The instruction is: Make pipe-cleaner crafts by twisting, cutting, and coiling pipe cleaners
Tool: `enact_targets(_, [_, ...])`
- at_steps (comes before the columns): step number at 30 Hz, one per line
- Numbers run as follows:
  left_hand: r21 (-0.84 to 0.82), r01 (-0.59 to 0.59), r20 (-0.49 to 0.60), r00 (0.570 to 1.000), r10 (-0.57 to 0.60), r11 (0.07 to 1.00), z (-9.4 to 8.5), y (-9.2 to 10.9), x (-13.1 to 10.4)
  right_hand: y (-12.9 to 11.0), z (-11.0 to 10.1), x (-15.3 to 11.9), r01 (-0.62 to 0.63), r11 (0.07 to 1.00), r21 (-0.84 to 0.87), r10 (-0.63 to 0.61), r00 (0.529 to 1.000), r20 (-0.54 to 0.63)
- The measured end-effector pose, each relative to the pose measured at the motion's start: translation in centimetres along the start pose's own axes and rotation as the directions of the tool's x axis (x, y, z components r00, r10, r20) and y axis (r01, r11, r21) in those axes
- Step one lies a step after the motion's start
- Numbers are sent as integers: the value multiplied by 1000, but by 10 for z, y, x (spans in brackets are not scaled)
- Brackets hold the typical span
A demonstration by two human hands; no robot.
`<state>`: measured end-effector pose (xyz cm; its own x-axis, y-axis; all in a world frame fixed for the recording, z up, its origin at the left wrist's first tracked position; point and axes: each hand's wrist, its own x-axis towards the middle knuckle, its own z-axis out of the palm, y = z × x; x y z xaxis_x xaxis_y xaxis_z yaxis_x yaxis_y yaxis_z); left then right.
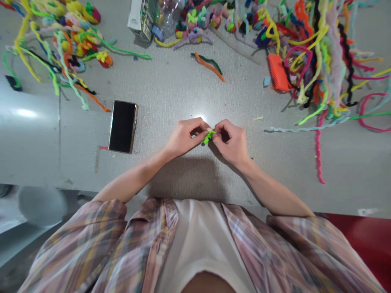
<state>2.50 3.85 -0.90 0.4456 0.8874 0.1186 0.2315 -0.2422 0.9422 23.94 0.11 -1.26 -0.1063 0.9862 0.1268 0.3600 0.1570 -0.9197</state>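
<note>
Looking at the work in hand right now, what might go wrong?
The bright green piece is tiny and pinched between the left hand and right hand, so it could slip or bend out of shape. The pale blue stem reaches out from the tangled pile; a sleeve or forearm might drag it.

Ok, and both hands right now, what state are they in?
Left hand: fingers closed on the small green piece.
Right hand: fingertips pinched at the green piece's other side.
</note>
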Motion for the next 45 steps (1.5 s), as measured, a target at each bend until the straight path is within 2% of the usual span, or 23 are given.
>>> enact_targets(5, [167, -90, -32, 995, 96, 982, 4, -3, -7, -3, 2, -2, 18, 998, -52, -19, 1000, -12])
enact_targets(9, [171, -117, -24, 992, 123, 978, 6, -5, -9, -2, 3, -2, 15, 997, -78, -16, 1000, -4])
enact_targets(17, [214, -96, -26, 994, 104, 972, 6, -4, -6, 1, 3, 0, 38, 997, -67, -37, 999, 7])
enact_targets(21, [153, -116, -19, 993, 120, 981, 6, -4, -4, 2, 2, -1, 73, 995, -69, -72, 997, 15])
enact_targets(25, [127, -62, -18, 998, 65, 990, 6, -4, -2, 0, 1, -1, 100, 993, -62, -98, 995, 23])
enact_targets(31, [167, -94, -49, 993, 103, 982, 5, -2, -2, 0, 1, 0, 91, 995, -44, -89, 995, 36])
enact_targets(41, [145, -143, -12, 989, 146, 979, 3, -8, -1, 1, 0, 1, 54, 997, -51, -50, 996, 80])
enact_targets(45, [73, -93, -3, 996, 94, 993, 1, -5, 0, 3, -2, 2, 23, 999, -24, -21, 997, 73])
